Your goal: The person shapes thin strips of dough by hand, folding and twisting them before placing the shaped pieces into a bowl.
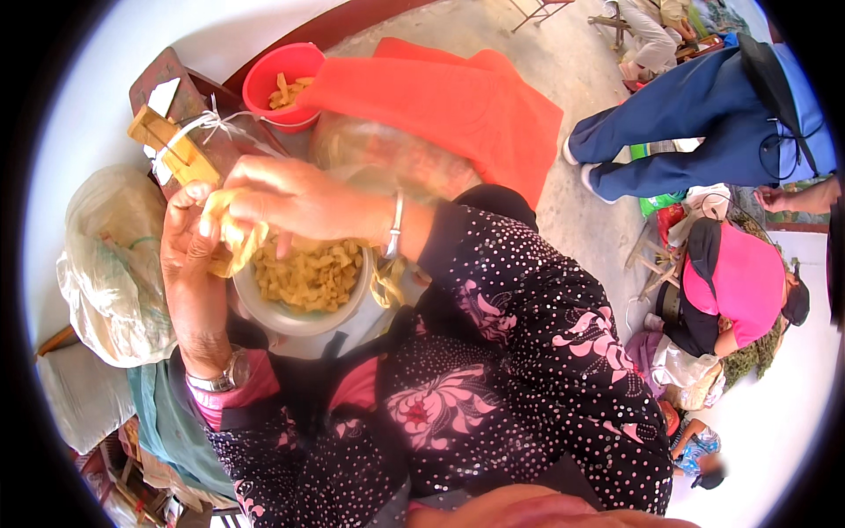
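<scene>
My left hand (pixel 189 264) is raised, palm turned inward, fingers closed round a pale yellow strip (pixel 231 231) beside a metal bowl (pixel 295 319). My right hand (pixel 290 198) reaches across over the bowl and pinches the same strip at its top. The bowl sits in my lap and is filled with several yellow cut pieces (pixel 310 275). A watch is on my left wrist and a thin bangle on my right.
A red bucket (pixel 275 77) with more yellow pieces stands at the back, beside an orange cloth (pixel 449 101). A pale plastic sack (pixel 110 264) lies at my left. People sit and bend over at the right (pixel 735 282).
</scene>
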The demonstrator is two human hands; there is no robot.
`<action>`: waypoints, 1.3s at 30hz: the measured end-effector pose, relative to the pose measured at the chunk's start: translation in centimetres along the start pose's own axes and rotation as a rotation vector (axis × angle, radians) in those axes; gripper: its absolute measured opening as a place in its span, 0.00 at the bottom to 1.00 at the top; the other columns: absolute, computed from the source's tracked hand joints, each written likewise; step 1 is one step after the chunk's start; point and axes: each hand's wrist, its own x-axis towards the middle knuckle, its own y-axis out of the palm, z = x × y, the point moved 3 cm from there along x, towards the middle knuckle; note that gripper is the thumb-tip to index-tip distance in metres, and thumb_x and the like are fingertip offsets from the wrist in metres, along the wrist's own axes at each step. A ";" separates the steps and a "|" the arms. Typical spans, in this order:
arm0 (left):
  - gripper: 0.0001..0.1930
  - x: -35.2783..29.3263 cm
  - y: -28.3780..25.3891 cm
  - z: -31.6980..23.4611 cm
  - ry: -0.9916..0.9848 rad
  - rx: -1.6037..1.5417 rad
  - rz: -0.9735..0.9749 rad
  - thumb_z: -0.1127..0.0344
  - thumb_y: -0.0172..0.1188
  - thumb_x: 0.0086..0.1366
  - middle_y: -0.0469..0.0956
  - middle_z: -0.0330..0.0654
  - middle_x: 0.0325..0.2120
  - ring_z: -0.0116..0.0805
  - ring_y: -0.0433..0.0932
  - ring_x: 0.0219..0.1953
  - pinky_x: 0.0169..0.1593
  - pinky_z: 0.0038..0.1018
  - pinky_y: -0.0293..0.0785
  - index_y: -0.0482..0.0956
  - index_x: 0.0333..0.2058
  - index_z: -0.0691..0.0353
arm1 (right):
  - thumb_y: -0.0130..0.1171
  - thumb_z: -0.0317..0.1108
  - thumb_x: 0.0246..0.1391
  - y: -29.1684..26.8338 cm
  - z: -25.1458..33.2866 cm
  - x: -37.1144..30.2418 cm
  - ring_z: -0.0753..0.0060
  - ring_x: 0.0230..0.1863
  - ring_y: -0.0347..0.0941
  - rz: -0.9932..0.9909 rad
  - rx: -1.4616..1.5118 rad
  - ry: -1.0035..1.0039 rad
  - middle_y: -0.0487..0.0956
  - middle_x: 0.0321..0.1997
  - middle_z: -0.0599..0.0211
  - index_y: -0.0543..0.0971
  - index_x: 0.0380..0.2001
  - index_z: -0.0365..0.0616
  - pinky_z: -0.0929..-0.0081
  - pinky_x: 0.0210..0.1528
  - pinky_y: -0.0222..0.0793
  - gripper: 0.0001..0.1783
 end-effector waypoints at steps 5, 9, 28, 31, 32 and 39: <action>0.20 -0.1 0.2 0.4 -0.002 -0.018 0.061 0.64 0.54 0.63 0.76 0.39 0.37 0.27 0.75 0.37 0.45 0.23 0.72 0.70 0.51 0.68 | 0.47 0.44 0.64 -0.8 -0.7 0.1 0.81 0.18 0.72 -0.025 -0.126 -0.020 0.75 0.22 0.70 0.75 0.36 0.39 0.83 0.19 0.70 0.17; 0.10 0.1 0.6 0.8 0.009 0.114 -0.068 0.70 0.51 0.67 0.75 0.33 0.26 0.15 0.69 0.25 0.30 0.13 0.66 0.78 0.44 0.64 | 0.47 0.45 0.64 0.3 -2.1 -0.9 0.82 0.16 0.70 -0.038 0.100 0.073 0.75 0.21 0.71 0.75 0.35 0.38 0.85 0.18 0.66 0.19; 0.29 0.2 1.6 2.5 0.158 0.708 0.027 0.64 0.57 0.63 0.67 0.51 0.53 0.38 0.67 0.56 0.57 0.31 0.63 0.62 0.60 0.67 | 0.46 0.42 0.63 -0.1 -4.2 -0.9 0.83 0.18 0.67 -0.188 0.299 0.168 0.73 0.25 0.71 0.74 0.39 0.40 0.85 0.17 0.62 0.16; 0.29 0.3 1.5 3.0 0.166 0.752 -0.007 0.61 0.58 0.63 0.69 0.52 0.53 0.38 0.69 0.55 0.56 0.31 0.65 0.62 0.59 0.67 | 0.48 0.44 0.62 0.1 -3.9 -1.2 0.83 0.18 0.67 -0.214 0.268 0.145 0.72 0.25 0.71 0.75 0.39 0.39 0.85 0.17 0.62 0.17; 0.29 0.4 1.5 3.1 0.163 0.755 -0.018 0.61 0.58 0.63 0.70 0.53 0.52 0.38 0.70 0.54 0.56 0.31 0.66 0.62 0.59 0.67 | 0.48 0.45 0.61 0.1 -3.7 -1.2 0.82 0.19 0.67 -0.212 0.255 0.176 0.72 0.26 0.70 0.75 0.40 0.39 0.85 0.17 0.62 0.18; 0.34 0.1 1.8 3.2 -0.004 0.670 0.073 0.50 0.58 0.62 0.76 0.49 0.42 0.33 0.75 0.43 0.48 0.28 0.70 0.60 0.60 0.66 | 0.49 0.48 0.61 0.1 -4.3 -1.6 0.83 0.18 0.66 -0.162 0.246 0.165 0.73 0.26 0.73 0.75 0.35 0.41 0.86 0.17 0.61 0.19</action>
